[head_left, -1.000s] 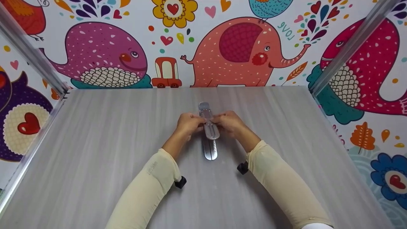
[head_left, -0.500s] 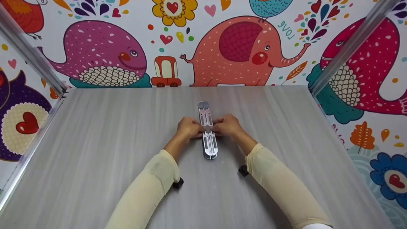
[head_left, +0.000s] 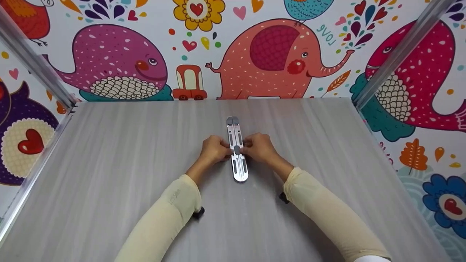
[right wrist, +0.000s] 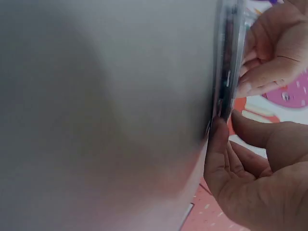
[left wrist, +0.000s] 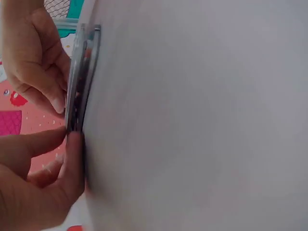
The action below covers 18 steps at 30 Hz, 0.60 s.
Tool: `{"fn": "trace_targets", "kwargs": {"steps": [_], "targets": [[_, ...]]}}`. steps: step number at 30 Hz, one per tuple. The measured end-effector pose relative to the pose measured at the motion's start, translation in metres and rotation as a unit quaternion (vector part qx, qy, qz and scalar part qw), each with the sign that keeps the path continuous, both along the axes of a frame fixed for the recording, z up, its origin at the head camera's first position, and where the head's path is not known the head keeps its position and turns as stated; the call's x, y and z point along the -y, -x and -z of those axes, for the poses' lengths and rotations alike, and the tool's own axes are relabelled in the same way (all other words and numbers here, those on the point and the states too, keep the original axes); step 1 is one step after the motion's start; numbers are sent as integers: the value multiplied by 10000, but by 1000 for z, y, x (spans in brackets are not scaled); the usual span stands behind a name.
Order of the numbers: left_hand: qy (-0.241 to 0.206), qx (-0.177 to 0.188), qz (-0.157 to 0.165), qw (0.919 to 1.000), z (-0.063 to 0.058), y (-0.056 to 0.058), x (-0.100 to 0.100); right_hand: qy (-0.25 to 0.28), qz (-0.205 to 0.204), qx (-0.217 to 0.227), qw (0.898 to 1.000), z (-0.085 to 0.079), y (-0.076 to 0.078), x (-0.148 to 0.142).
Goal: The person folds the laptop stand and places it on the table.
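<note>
A slim silver laptop stand [head_left: 239, 160], folded into a long narrow bar, lies lengthwise on the table in the head view. It has slotted arms, a round grey pivot [head_left: 237, 150] at mid-length and grey pads at the far end. My left hand [head_left: 215, 148] pinches its left edge beside the pivot between thumb and fingers. From the opposite side, my right hand [head_left: 260, 147] pinches the right edge at about the same height. Both wrist views show the stand [left wrist: 83, 79] edge-on, its two layers close together with a narrow gap. The undersides of the fingers' grip are partly hidden.
The pale wood-grain table [head_left: 127, 163] runs back to a wall [head_left: 233, 47] printed with cartoon animals. Metal posts [head_left: 400, 54] rise at the table's back corners. Beige sleeves [head_left: 164, 211] cover both forearms, with a small black camera at each wrist.
The stand's upper layer, earlier raised and offset over the lower one, has come down flush along it. Both hands have moved down slightly toward the person, still pinching the sides.
</note>
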<state>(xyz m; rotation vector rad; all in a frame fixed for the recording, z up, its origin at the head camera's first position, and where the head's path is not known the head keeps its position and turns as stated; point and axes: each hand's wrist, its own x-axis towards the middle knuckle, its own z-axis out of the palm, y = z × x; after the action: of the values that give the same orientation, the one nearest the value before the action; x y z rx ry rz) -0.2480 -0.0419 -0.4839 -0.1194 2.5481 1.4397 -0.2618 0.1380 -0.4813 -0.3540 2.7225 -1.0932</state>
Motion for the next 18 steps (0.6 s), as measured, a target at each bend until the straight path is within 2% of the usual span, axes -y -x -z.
{"fn": "trace_targets", "kwargs": {"steps": [1,3,5,7,9,13,16,18], "targets": [[390,-228,224,9987,-1,-3,1,-136,-197,-140,9996,-1,-3,-2],[1279,-714,756,9863,-4,-12,4,-322,-672,-353,9966,-3,-9,-7],[2101,-1011,1282,9640,-8,-23,6,-565,-1168,-496,9903,-5,-18,-14],[2648,-1050,1778,9419,-11,-35,7,-999,-1630,-718,9789,-6,-28,-22],[3027,-923,2145,9240,-14,-47,9,-1574,-1992,-943,9626,-5,-37,-29],[3363,-955,2454,9042,-12,-65,8,-2511,-2377,-1532,9257,3,-53,-37],[3575,-1214,2399,8944,-6,-73,6,-2832,-2472,-2092,9027,10,-60,-38],[3670,-1367,2313,8906,-1,-77,3,-2961,-2445,-2448,8903,14,-63,-38]]}}
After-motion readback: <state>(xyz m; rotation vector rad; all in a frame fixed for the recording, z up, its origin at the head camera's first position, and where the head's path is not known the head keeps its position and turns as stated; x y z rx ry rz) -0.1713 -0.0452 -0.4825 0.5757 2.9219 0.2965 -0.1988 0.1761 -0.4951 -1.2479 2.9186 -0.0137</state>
